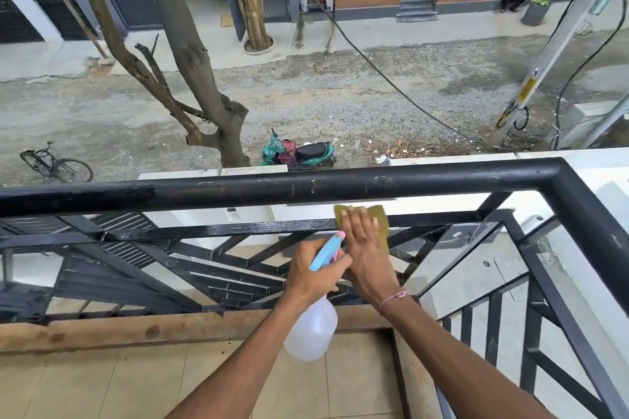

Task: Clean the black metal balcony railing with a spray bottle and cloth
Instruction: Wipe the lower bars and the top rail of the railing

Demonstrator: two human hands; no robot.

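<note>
Two hands work at the centre of the frame, just below the railing (306,185), a black painted metal frame whose thick round top bar runs nearly level from the left edge to a mitred corner at upper right, then turns down along the right side. Its paint is glossy but scuffed, with pale scratches and a dull patch at the left. Under the top bar a thinner flat bar crosses the frame, and below it slanted flat slats fan out in angular patterns. The right hand (366,248) lies flat with straight fingers, pressing the cloth (381,219), a soft olive-yellow square, against that thinner bar just right of centre; the cloth's upper edge peeks above the fingertips. The left hand (311,274) is curled tight around the neck of the spray bottle (311,330), touching the right hand's side. The bottle has a rounded, translucent white plastic body hanging at lower centre and a smooth light-blue trigger head with a pink tip; its long axis tilts from lower left to upper right, the nozzle pointing up toward the bar beside the cloth. Beige floor tiles (102,384) with a rough brown border fill the bottom of the frame.
</note>
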